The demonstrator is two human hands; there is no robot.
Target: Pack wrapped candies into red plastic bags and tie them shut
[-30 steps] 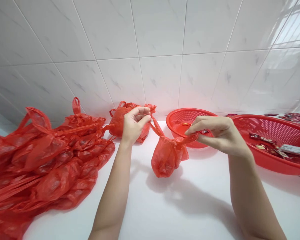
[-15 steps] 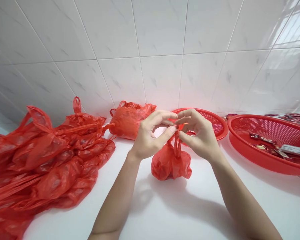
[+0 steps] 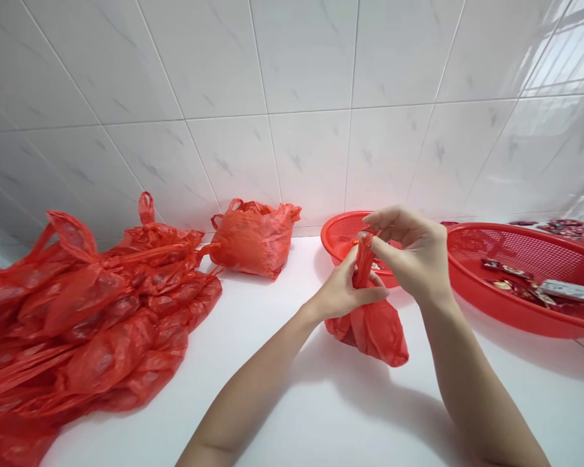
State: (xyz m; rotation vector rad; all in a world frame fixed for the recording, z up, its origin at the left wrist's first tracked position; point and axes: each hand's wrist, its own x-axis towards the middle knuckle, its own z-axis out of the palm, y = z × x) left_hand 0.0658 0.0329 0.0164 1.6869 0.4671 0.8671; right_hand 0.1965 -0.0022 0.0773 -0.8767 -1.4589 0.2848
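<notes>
A small filled red plastic bag [image 3: 377, 332] hangs tilted just over or on the white tabletop; whether it touches I cannot tell. My left hand [image 3: 343, 288] is wrapped round its gathered neck. Above it, my right hand [image 3: 411, 250] pinches the upper end of the bag's handles between thumb and fingers. Behind both hands is a round red plastic basket [image 3: 333, 230], partly covered by them, with small wrapped pieces inside.
Many filled red bags lie in a heap [image 3: 111, 318] on the left. One larger red bag [image 3: 255, 240] stands by the tiled wall. At right, a wide red basket [image 3: 491, 305] holds several wrapped snacks [image 3: 569, 290].
My left hand has moved down from the handles to grip the bag's neck. My right hand has shifted right, holding the handle ends up. The bag has moved right and tilted.
</notes>
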